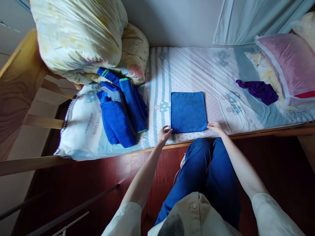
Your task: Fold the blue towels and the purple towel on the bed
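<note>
A square blue cloth lies flat and smooth near the front edge of the bed. My left hand is at its near left corner, thumb and forefinger closed on the edge. At the near right corner, my right hand pinches the cloth between its fingertips. Left of it, several blue towels, some with green edging, lie folded and heaped on the patterned sheet.
Bulky floral quilts are piled at the back left, beside a wooden bed end. A crumpled purple cloth lies to the right, near a pink pillow. Dark metal bars stand at the lower left.
</note>
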Available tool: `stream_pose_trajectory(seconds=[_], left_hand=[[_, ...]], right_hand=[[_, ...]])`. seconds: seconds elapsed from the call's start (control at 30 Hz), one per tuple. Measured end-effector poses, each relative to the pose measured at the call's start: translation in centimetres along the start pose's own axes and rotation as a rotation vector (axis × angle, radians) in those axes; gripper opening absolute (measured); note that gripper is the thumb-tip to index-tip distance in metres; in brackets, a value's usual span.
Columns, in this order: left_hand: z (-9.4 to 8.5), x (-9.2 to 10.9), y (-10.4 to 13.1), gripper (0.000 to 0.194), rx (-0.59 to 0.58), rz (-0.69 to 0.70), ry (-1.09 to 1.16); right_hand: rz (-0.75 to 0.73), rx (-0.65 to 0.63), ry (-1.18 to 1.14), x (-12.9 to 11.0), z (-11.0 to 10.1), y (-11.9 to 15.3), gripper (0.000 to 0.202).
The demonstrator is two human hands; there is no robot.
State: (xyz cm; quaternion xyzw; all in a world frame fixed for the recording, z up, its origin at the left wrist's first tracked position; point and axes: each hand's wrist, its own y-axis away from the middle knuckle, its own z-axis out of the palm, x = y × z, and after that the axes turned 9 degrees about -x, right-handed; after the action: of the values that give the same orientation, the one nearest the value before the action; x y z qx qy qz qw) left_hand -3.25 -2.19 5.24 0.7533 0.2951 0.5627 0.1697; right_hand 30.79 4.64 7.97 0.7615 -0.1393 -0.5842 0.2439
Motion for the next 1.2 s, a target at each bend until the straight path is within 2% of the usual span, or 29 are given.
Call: stream_pose_trajectory(seconds=[0.13, 0.27, 0.4, 0.57, 0.77, 0.97, 1.07, 1.2], left_hand=[[0.1, -0.3, -1.3, 0.051, 0.003, 0.004, 0.158], [0.0, -0.8, -1.9, 0.054, -0.005, 0.035, 0.271], [-0.1, -1.2, -2.1, 0.051, -0.031, 0.014, 0.244], [0.4, -1.1, -2.4, 0.049, 0.015, 0.013, 0.198], [0.0, -2.2, -2.9, 0.056, -0.018, 0.056, 0.206], [-1.3, -3.8, -2.9, 0.06, -0.101, 0.053, 0.028], [-1.5, -3.7, -3.0, 0.052, -0.157, 0.065, -0.121], [-1.7, -3.4, -2.7, 0.037, -0.176, 0.065, -0.26]], right_hand=[[0.007, -0.035, 0.06, 0.3, -0.5, -0.5, 0.023], [0.071, -0.113, 0.11, 0.5, -0.9, -0.6, 0.021], [0.084, -0.152, 0.144, 0.7, -0.7, -0.9, 0.02], [0.042, -0.125, 0.378, 0.8, -0.7, -1.7, 0.015], [0.095, -0.179, 0.534, 1.4, -1.6, -1.2, 0.015], [0.139, -0.235, 0.586, 1.5, -1.7, -1.2, 0.018], [0.153, -0.244, 0.605, 1.2, -1.5, -1.4, 0.021], [0.192, -0.277, 0.647, 1.2, -1.7, -1.4, 0.023]])
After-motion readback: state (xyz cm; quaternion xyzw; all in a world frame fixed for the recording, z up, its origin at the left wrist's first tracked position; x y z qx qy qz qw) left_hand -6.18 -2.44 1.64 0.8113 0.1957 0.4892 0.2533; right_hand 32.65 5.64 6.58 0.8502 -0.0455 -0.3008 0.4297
